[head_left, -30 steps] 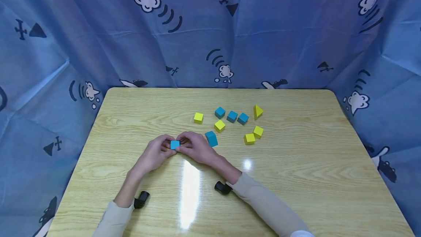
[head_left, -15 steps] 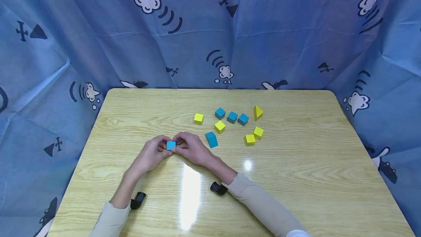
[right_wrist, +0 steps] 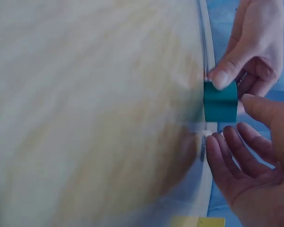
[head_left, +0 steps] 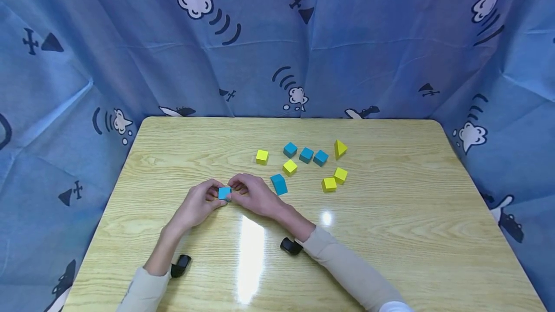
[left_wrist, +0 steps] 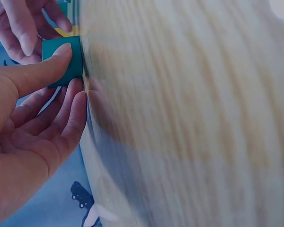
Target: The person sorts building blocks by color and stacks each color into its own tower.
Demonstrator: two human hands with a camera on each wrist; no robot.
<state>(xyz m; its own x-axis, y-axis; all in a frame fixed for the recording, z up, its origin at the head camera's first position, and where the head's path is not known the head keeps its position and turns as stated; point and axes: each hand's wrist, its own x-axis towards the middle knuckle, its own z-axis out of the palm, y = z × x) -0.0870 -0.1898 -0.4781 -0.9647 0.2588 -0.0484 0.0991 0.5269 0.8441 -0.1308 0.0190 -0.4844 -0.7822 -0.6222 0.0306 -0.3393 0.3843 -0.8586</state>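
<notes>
A blue cube [head_left: 224, 193] sits low at the table's left-centre, between both hands; the left wrist view shows the same cube [left_wrist: 75, 62] against the tabletop. My left hand [head_left: 197, 206] pinches it, thumb on the near face and fingers behind. From the right, my right hand [head_left: 257, 197] stays close, its fingers loosely bent and spread. In the right wrist view its thumb tip is beside the cube [right_wrist: 220, 106], and the other fingers are apart from it. Whether that thumb touches the cube I cannot tell.
Right of the hands lies a larger blue block [head_left: 279, 184]. Farther back are several blue cubes [head_left: 306, 155], several yellow cubes [head_left: 289, 167] and a yellow triangular block [head_left: 340, 149]. The wooden table [head_left: 412, 206] is enclosed by a blue patterned cloth [head_left: 260, 23].
Both hands have carried the blue cube a little to the left and nearer the body. The right fingers have since loosened and drawn slightly away from it. Other blocks stay put.
</notes>
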